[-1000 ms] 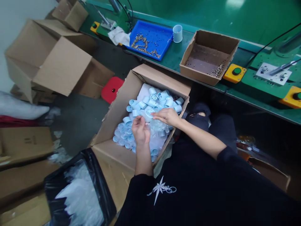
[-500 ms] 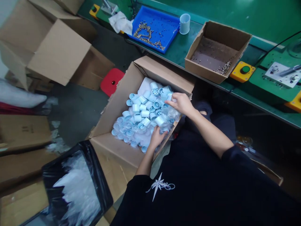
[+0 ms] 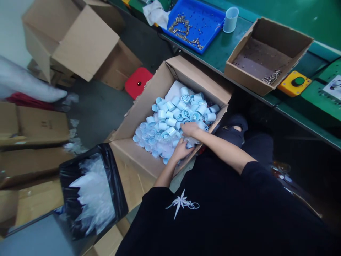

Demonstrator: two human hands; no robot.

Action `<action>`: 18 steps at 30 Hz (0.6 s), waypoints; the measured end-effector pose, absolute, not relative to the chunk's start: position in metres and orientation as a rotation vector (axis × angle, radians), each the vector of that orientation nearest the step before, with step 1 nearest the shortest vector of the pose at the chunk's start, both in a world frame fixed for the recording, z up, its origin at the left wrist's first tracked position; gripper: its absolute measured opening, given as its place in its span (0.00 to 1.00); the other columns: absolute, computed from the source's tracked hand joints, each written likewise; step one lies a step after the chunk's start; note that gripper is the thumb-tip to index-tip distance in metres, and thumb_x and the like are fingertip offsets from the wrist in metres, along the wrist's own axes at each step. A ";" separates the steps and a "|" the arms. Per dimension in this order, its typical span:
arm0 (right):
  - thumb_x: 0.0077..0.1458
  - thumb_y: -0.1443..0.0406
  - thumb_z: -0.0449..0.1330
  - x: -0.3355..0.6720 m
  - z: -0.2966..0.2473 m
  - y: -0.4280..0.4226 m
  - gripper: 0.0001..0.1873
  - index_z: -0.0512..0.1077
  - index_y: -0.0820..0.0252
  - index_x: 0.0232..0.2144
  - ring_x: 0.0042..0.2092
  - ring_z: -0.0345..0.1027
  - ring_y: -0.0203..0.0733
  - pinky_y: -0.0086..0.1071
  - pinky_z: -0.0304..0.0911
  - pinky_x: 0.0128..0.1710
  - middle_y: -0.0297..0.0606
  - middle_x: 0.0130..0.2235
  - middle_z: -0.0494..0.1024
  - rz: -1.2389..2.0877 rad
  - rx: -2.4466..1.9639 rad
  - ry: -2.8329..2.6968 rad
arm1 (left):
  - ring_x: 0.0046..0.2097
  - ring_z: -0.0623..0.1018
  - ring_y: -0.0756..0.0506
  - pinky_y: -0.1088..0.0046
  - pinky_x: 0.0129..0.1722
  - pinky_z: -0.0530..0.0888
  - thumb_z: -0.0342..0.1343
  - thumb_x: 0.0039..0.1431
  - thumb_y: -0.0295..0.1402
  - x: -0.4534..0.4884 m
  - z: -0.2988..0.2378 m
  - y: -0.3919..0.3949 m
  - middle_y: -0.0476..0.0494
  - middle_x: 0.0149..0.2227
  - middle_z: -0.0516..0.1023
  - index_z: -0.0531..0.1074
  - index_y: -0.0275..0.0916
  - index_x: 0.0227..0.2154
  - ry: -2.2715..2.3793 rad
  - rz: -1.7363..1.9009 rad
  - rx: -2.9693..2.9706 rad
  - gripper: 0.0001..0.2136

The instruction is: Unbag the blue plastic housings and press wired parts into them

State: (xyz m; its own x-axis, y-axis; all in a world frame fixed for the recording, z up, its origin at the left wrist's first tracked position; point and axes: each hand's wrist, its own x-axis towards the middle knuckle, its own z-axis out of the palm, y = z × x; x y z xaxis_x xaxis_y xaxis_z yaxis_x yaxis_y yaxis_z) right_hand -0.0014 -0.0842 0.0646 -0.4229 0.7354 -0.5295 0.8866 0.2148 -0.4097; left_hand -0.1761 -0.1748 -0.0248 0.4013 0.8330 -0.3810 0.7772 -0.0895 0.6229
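Many pale blue plastic cups [image 3: 170,122], short and round, lie jumbled in an open cardboard box [image 3: 138,156]. Clear plastic film covers part of the heap. My right hand [image 3: 191,129] reaches over the box's near edge into the cups, its fingers bent down; what they grip is hidden among cups and film. Just below it, my left hand [image 3: 181,150] rests on the film and cups near the same edge, thumb spread away from the fingers. Several loose cups [image 3: 211,117] lie at the box's right corner.
On the green bench stand a blue tray [image 3: 210,39] of small metal parts, a single blue cup [image 3: 230,20] and a shallow cardboard box [image 3: 250,80]. A yellow button box [image 3: 294,83] is beside them. A red stool [image 3: 138,82] and a black-lined bin [image 3: 119,199] flank the carton.
My right hand has moved from the box's right side toward my left hand. More cups show at the right corner, where it was. The view has shifted right.
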 end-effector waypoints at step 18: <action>0.74 0.55 0.51 0.044 0.088 -0.090 0.19 0.76 0.61 0.50 0.48 0.76 0.47 0.32 0.61 0.44 0.47 0.45 0.83 -1.132 1.546 2.536 | 0.27 0.70 0.48 0.72 0.34 0.73 0.52 0.69 0.55 -0.224 0.009 -0.139 0.54 0.25 0.66 0.73 0.41 0.40 1.568 0.775 1.455 0.20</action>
State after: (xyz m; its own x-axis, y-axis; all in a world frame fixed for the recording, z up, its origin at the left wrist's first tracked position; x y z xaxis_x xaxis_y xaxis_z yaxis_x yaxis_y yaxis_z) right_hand 0.0439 -0.0903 0.0884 -0.5263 0.7890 -0.3170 0.7629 0.2735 -0.5858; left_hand -0.2242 -0.1393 0.0093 0.0261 0.9857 -0.1668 0.4668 0.1355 0.8739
